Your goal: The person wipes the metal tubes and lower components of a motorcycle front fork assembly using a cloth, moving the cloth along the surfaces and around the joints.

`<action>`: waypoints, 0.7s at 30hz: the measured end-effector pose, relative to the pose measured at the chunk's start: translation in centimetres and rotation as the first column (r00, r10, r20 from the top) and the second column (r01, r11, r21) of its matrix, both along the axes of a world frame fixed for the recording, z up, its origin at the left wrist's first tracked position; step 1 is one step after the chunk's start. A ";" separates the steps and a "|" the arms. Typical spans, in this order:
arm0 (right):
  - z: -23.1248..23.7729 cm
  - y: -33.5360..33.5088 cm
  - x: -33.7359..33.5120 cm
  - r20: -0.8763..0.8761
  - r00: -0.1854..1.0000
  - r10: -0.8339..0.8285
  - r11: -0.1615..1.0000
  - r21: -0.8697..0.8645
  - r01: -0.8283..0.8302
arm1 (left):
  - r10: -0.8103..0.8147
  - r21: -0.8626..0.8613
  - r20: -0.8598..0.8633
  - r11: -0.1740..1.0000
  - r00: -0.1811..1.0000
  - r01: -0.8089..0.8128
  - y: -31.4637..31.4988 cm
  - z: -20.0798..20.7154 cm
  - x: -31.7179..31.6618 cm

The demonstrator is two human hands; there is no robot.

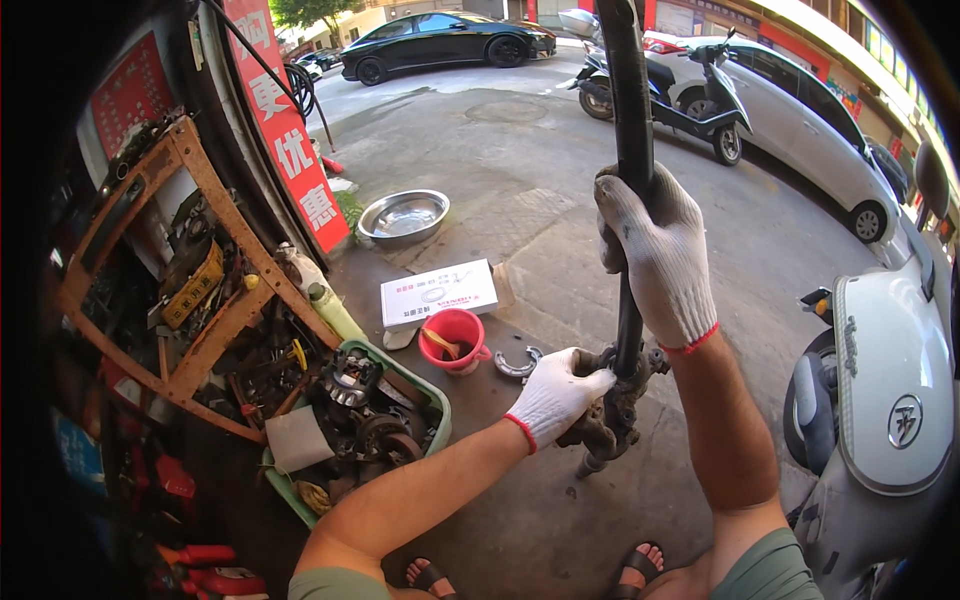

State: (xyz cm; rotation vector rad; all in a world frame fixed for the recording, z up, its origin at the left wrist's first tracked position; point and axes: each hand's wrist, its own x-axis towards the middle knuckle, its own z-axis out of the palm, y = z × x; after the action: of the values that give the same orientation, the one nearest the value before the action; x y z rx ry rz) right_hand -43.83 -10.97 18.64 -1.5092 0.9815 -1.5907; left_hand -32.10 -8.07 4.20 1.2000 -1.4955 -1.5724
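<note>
A long black metal shaft (632,120) stands nearly upright in front of me, running out past the top of the view. My right hand (665,255), in a white knit glove with a red cuff, is wrapped around it partway up. Lower down, my left hand (560,400), gloved alike, grips a greasy metal fitting (622,410) around the shaft's lower part, its thumb against the shaft. Below the fitting a short stub points toward the ground. Left of that hand lie a C-shaped metal piece (503,369) and a red cup (462,366) with a brush-like tool in it.
A white box (440,285) and a steel basin (375,238) sit beyond the cup. To the left are a green bin (441,420) of greasy parts and a rusty frame (228,212). A pale scooter (890,360) stands close on the right; cars (440,45) are farther off.
</note>
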 end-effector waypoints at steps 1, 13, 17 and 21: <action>0.0 -0.1 0.1 0.010 1.000 -0.002 1.000 -0.006 0.002 | -0.012 0.076 -0.033 0.997 0.999 0.014 -0.2 0.2 0.3; -0.2 -0.4 0.1 -0.003 1.000 -0.012 1.000 -0.025 0.012 | -0.194 -0.012 0.159 0.980 0.968 0.198 -1.0 -0.6 0.9; 0.0 -0.3 0.1 -0.023 1.000 0.001 1.000 -0.027 -0.001 | -0.266 -0.015 0.073 0.963 0.961 0.268 -1.3 -1.2 1.3; -0.6 -1.1 0.4 0.003 1.000 0.004 0.996 -0.085 -0.003 | -0.286 -0.012 0.093 0.958 0.954 0.288 -1.2 -1.1 1.3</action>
State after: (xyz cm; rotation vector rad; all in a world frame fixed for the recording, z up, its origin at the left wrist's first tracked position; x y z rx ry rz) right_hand -43.43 -12.03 18.05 -1.5639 0.9192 -1.6504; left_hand -30.80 -9.22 3.13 1.0893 -1.8101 -1.6980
